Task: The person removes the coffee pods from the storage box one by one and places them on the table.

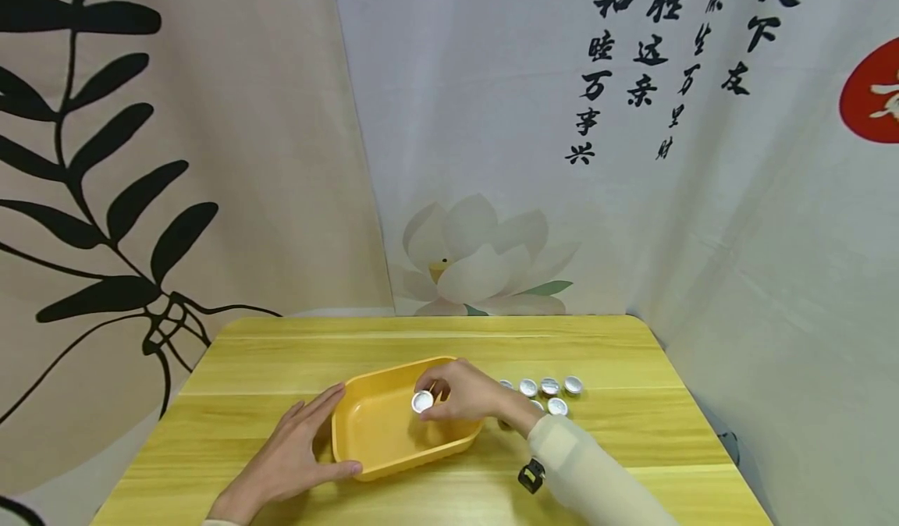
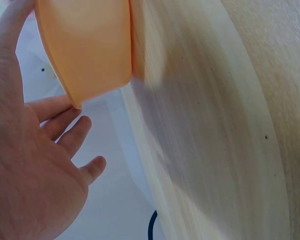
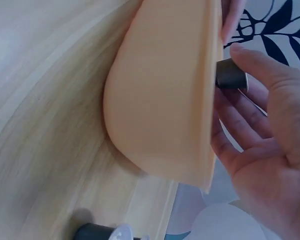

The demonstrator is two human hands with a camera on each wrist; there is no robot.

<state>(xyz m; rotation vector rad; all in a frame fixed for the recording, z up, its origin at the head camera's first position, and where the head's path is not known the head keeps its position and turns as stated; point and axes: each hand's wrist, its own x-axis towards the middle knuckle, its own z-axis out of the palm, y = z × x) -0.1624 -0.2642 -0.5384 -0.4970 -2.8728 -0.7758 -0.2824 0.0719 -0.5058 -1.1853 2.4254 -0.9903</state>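
A yellow plastic tray (image 1: 393, 460) with a raised rim sits on the wooden table. My right hand (image 1: 460, 389) is above its right part and pinches a coffee capsule (image 1: 422, 401) between thumb and fingers. In the head view the capsule's silver lid faces me; the right wrist view shows its dark cup-shaped body (image 3: 231, 75) beside the tray rim. At the tray's left end my left hand (image 1: 291, 452) has its fingers spread and fairly straight. Its thumb touches the near rim, and its fingertips (image 2: 65, 107) meet the rim farther back.
Several more capsules (image 1: 558, 406) stand lid up on the table right of the tray, partly hidden by my right forearm. A black device (image 1: 531, 475) is on the right wrist. Behind the yellow wooden table (image 1: 632, 448) hang printed curtains (image 1: 492, 136).
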